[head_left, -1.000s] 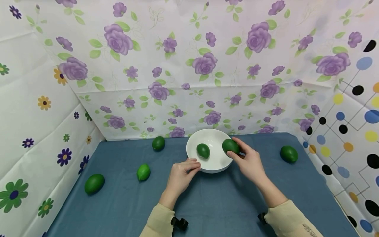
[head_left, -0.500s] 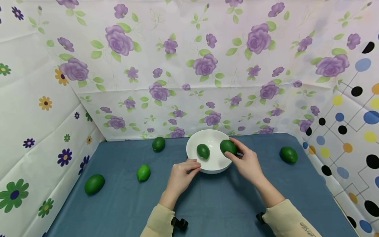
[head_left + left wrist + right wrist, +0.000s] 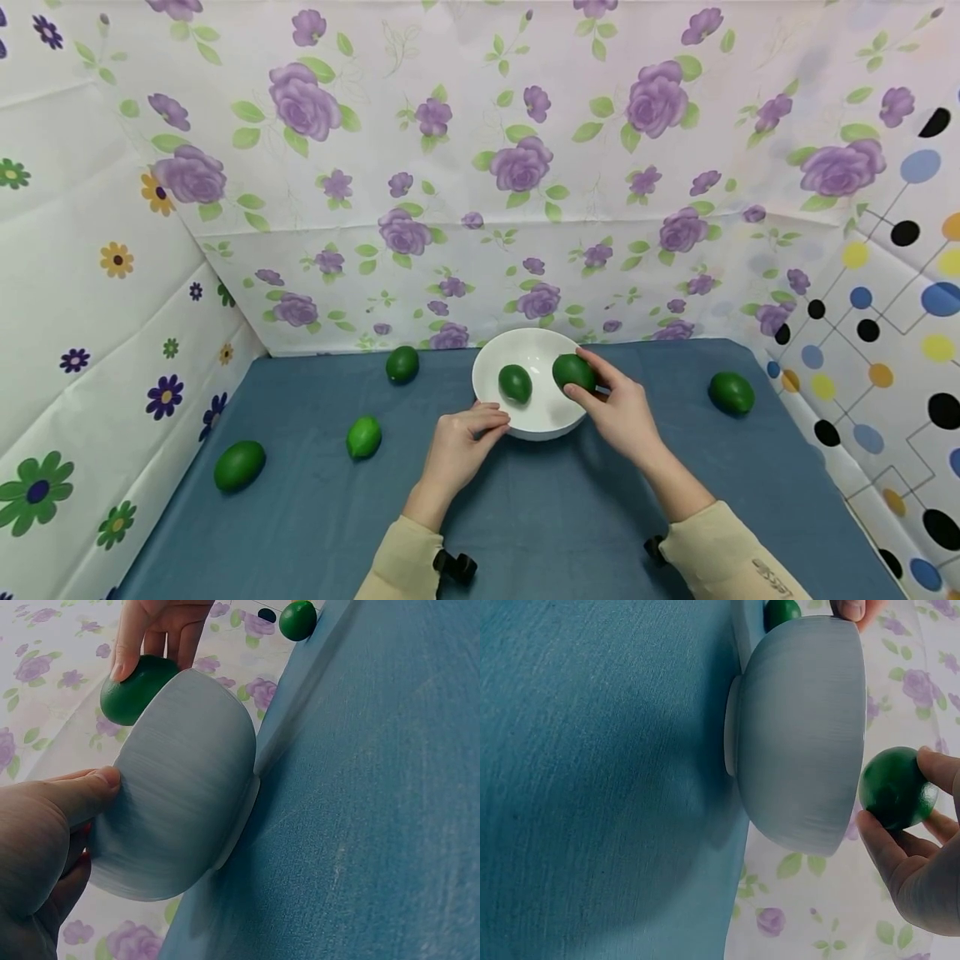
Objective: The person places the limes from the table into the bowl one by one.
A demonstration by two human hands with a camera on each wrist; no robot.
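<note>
The right hand gripped 1 green fruit above the right side of a white bowl; another fruit lay inside. The left hand pinched the bowl's near edge. Letting go early could have bounced the green fruit outside; pressing hard might have tipped the bowl.

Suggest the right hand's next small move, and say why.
Probably lower the glossy, dark-green oval fruit into the smooth, white round bowl and release: the right hand holds it above the bowl, the left hand grips the bowl, and another green oval fruit lies inside with bare space beside it.
</note>
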